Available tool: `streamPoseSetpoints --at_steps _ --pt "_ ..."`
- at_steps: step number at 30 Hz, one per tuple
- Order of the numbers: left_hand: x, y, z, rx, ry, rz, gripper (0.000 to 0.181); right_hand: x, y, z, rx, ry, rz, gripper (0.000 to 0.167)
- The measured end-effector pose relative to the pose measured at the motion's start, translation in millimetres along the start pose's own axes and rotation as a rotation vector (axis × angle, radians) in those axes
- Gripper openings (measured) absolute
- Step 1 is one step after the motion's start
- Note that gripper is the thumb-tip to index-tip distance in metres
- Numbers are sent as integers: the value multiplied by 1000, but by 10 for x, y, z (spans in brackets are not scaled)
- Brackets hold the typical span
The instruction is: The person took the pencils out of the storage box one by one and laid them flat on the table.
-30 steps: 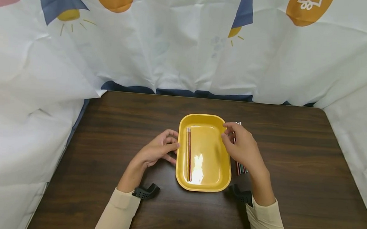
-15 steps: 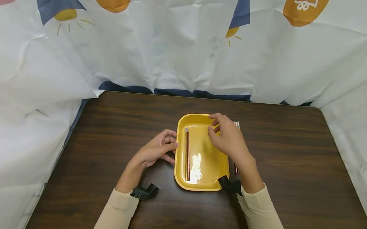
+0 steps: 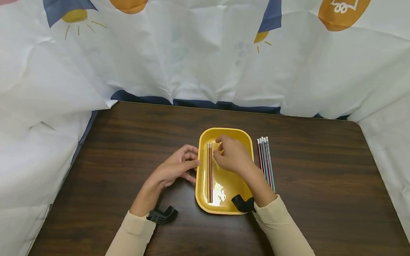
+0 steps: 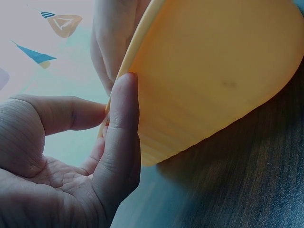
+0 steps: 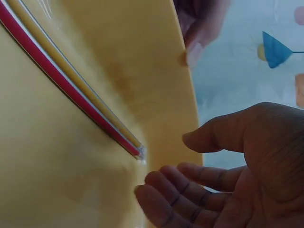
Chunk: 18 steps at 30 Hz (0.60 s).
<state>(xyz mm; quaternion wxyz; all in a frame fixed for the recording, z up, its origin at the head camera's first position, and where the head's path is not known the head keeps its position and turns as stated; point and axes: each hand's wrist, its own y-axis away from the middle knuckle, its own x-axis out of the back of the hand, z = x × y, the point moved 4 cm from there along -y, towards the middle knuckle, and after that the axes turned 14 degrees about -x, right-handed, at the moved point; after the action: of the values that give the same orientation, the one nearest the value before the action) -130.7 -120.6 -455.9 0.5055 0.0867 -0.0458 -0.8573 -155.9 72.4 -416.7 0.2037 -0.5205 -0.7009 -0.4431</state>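
A yellow tray lies on the dark table, with two pencils, one red and one gold, side by side along its left part. My left hand pinches the tray's left rim; in the left wrist view the thumb and fingers press the rim from both sides. Over the tray, just right of the pencils' upper ends, hovers my right hand. Its fingers are relaxed and bent, with nothing between them, and the right wrist view shows a gap between its thumb and the pencils.
Several red, dark and teal pencils lie together on the table, just right of the tray. A white printed curtain hangs behind the table's back edge and down both sides.
My right hand has moved left from the tray's right rim to near the two pencils inside, uncovering the pencils on the table. My left hand has stayed at the left rim.
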Motion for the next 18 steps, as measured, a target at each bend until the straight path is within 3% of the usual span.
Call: streamPoseSetpoints --at_steps 4,11,18 --pt "0 8 18 2 -2 -2 45 -116 -37 -13 -39 32 -50 41" --pt "-17 7 9 -6 4 -5 45 -237 -86 -2 -72 23 -52 18" --pt "-17 7 13 -3 5 -2 47 -307 -112 -52 -101 29 -106 25"
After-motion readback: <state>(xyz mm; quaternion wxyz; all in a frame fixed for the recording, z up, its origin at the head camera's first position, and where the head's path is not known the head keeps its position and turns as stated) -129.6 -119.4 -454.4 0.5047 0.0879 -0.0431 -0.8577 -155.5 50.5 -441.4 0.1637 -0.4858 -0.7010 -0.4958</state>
